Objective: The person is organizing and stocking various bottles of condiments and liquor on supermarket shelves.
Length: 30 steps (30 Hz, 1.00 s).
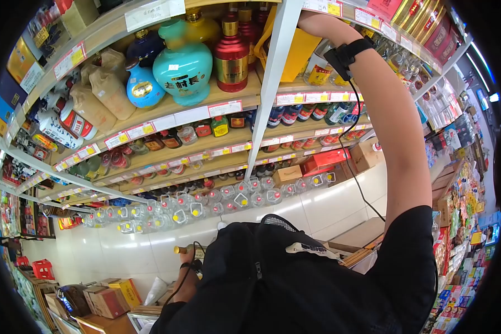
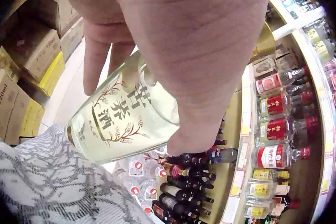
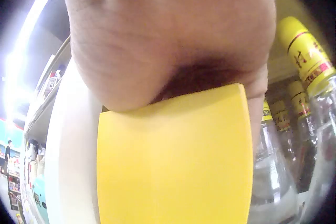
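My left hand holds a glass liquor bottle with a pale label, red plant drawings and dark Chinese lettering. Low beside my body in the head view, the same bottle's gold cap pokes out past the left hand. Up at the shelf, my right hand is at the top of a yellow box. Seen from the right wrist, that hand grips the upper end of the yellow box, its fingertips hidden behind it. Clear bottles with yellow caps stand right beside the box.
A white shelf post rises just left of the yellow box. Left of it stand a turquoise jar and a red bottle. Many clear jugs line the floor below. Cartons are stacked behind at lower left. A cable hangs from the right wrist.
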Tool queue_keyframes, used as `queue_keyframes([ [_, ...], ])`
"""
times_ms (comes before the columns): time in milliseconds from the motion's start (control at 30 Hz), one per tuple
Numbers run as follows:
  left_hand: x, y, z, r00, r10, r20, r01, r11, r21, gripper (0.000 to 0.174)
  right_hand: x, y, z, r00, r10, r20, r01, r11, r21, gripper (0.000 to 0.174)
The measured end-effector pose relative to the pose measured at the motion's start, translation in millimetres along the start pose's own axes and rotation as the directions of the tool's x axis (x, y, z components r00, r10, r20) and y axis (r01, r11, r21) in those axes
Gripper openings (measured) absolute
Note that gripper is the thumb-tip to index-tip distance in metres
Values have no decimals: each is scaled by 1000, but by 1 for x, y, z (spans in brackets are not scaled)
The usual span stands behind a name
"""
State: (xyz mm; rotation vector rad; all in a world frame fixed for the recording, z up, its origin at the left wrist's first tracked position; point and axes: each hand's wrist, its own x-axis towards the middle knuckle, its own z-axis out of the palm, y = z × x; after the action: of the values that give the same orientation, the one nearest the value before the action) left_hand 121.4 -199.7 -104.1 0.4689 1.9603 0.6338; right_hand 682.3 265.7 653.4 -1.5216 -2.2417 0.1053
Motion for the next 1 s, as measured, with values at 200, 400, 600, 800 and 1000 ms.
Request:
queue_keyframes([
  [200,-65,57,2,999,32,-7,-32,999,30,52,-17,9,6,994,-57,-95,32,968,-249,31],
  [400,-72,68,5,999,1,37,4,991,-130,38,-28,13,2,999,-43,-28,37,982,-187,37],
  [600,-70,66,4,990,144,-2,-143,988,60,38,-31,31,6,993,-108,-56,103,990,-92,42],
  [800,-79,97,4,997,76,23,-77,996,39,49,-70,18,-10,1000,-14,-9,14,1000,-9,41],
  [1000,-103,161,-8,910,408,78,-415,888,196,54,-122,28,-22,997,70,21,-73,960,270,40],
])
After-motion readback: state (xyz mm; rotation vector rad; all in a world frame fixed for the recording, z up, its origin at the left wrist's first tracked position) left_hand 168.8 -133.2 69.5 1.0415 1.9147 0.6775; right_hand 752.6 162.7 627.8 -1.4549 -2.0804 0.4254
